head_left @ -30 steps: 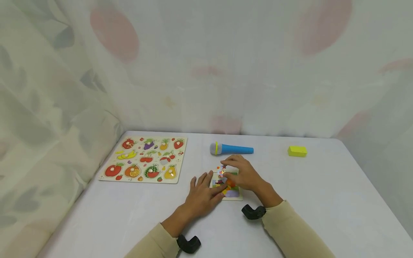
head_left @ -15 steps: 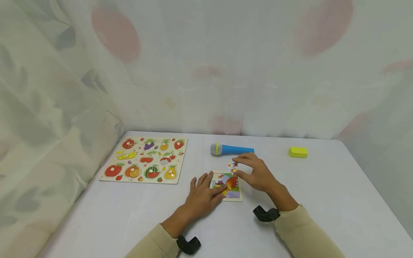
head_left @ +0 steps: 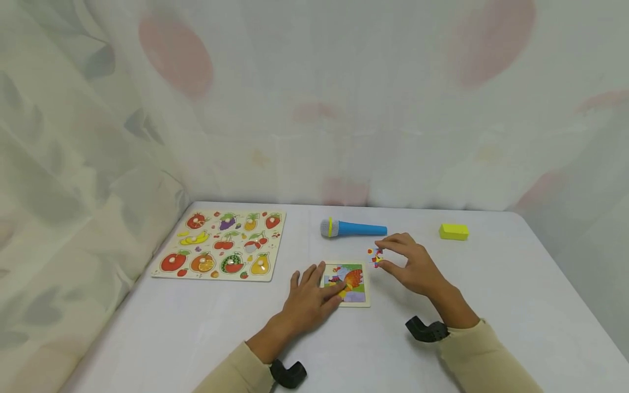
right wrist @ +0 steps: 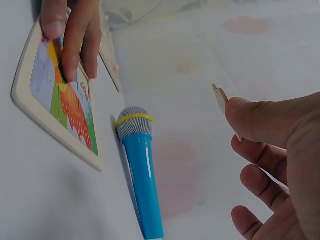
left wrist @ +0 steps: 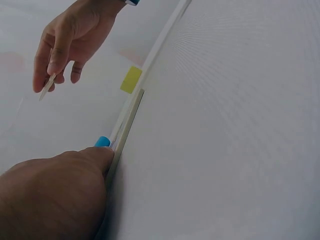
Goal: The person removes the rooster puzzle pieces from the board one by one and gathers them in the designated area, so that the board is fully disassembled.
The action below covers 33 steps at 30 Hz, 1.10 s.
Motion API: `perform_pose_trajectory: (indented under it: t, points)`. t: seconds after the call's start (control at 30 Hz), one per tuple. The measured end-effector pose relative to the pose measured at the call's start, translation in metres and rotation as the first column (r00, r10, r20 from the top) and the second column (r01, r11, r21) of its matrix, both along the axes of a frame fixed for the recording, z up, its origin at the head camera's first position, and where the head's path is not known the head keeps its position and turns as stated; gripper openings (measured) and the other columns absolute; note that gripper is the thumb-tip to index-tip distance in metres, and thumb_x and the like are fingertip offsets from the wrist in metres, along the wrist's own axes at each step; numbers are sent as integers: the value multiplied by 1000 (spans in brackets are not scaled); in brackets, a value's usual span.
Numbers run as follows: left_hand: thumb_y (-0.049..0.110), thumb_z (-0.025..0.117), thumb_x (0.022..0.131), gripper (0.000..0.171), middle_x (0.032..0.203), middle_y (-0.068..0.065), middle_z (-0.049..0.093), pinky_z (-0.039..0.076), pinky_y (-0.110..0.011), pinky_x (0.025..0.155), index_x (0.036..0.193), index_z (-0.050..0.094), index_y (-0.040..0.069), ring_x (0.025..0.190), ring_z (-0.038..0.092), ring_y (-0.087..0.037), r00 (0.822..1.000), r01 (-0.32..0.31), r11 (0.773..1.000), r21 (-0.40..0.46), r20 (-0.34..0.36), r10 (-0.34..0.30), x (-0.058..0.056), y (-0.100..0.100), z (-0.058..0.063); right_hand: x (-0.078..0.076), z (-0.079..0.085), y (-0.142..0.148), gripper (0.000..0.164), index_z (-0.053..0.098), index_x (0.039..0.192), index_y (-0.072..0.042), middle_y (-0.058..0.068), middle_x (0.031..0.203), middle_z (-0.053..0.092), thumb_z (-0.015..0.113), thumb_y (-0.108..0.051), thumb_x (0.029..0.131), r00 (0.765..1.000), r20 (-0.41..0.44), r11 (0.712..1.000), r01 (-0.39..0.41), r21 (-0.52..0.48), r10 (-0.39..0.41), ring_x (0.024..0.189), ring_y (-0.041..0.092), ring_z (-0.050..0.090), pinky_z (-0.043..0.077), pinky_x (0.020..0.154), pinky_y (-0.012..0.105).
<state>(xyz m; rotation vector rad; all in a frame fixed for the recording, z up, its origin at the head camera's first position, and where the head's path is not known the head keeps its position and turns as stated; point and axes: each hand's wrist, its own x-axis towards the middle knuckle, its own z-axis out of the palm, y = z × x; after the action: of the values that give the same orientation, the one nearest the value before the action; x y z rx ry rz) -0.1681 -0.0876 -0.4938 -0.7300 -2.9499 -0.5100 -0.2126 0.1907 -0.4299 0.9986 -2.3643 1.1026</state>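
A small picture puzzle with a pale wooden frame [head_left: 367, 290] lies flat on the white table. My left hand [head_left: 307, 298] rests over its left part, fingers spread and fairly straight, index finger on the picture. Seen in the right wrist view, the picture shows an orange shape [right wrist: 75, 111] over green and lilac. Up and to the right of the frame, my right hand [head_left: 416, 268] pinches a thin, colourful puzzle piece [head_left: 375, 257] between thumb and fingers, clear above the table. Only the piece's pale edge [right wrist: 220, 101] shows in the right wrist view.
Behind the frame lies a toy microphone [head_left: 361, 228] with a blue handle and grey head. A yellow block [head_left: 454, 232] sits at the back right. On the left is a large fruit peg board [head_left: 206, 277]. Patterned curtains [head_left: 275, 109] hang behind the table.
My right hand has lifted the puzzle piece off the upper part of the picture and carried it rightward, past the frame's edge. The left hand has stayed in place on the puzzle.
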Motion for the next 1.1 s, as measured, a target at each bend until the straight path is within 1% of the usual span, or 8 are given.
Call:
perform_pose_trajectory:
  t: [0.13,0.27,0.5,0.67,0.87,1.0,1.1]
  points:
    - [50,48,97,40,155,-15,25,11,-64,105,136,54,41,139,21,-36,1000,1,1000,7,-1,-1,0,0,-1,1,-3,10,44,67,120,-4,0,111,62,79,-3,78,1000,-31,1000,0,-3,0,105,18,52,46,81,27]
    - [49,48,97,40,155,-15,26,11,-64,104,136,55,41,139,22,-36,1000,0,1000,11,-1,0,0,0,-1,1,-5,19,46,67,119,-2,1,111,62,80,1,75,999,-51,1000,-3,-14,2,104,19,52,43,83,21]
    - [49,49,97,40,154,-15,27,11,-64,104,135,55,40,138,23,-35,1000,-5,1000,8,-6,5,0,0,0,3,-8,37,46,67,119,-1,3,113,63,80,3,74,999,-35,999,24,-30,-25,106,20,53,42,85,17]
    - [49,49,96,40,154,-14,27,11,-64,105,135,56,40,138,23,-35,1000,-10,1000,6,3,10,0,0,1,3,-11,47,48,67,118,0,5,113,63,81,5,72,999,-26,998,37,-49,-38,105,22,54,38,89,14]
    - [49,49,96,40,155,-14,26,10,-64,105,135,55,41,139,22,-35,1000,-13,1000,7,14,13,1,0,1,1,-16,60,50,67,116,2,10,108,65,82,7,68,998,-49,997,44,-67,-48,101,24,55,36,90,12]
    - [49,49,97,40,155,-14,25,10,-64,105,136,55,41,139,21,-35,1000,-12,1000,9,14,11,1,0,1,0,-24,69,50,67,115,3,13,106,65,82,8,68,997,-40,996,65,-63,-67,99,21,55,37,89,12]
    - [49,48,97,40,155,-14,26,10,-64,105,136,55,41,139,21,-35,1000,-7,1000,14,9,7,1,0,0,-1,-30,75,47,67,115,3,11,106,65,82,7,69,995,-12,994,100,-50,-101,100,17,54,36,88,12]
